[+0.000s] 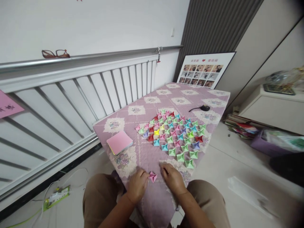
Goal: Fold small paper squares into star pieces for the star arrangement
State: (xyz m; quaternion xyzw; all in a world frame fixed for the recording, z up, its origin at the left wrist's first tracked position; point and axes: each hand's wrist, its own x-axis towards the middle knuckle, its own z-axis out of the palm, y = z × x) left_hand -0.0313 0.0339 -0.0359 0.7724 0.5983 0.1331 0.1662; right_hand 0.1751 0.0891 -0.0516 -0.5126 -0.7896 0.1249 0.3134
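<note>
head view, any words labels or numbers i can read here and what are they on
No text can be quoted.
Pink sheet at the left edge: dark characters, too blurred to read.
Photo board leaning on the wall: red marks beside a heart along its top, too small to read.
Books on the floor: covers too blurred.

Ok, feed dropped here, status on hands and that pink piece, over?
Left hand touching pink folded piece, grip unclear. Right hand beside it. Coloured pieces spread beyond, clear of hands.
</note>
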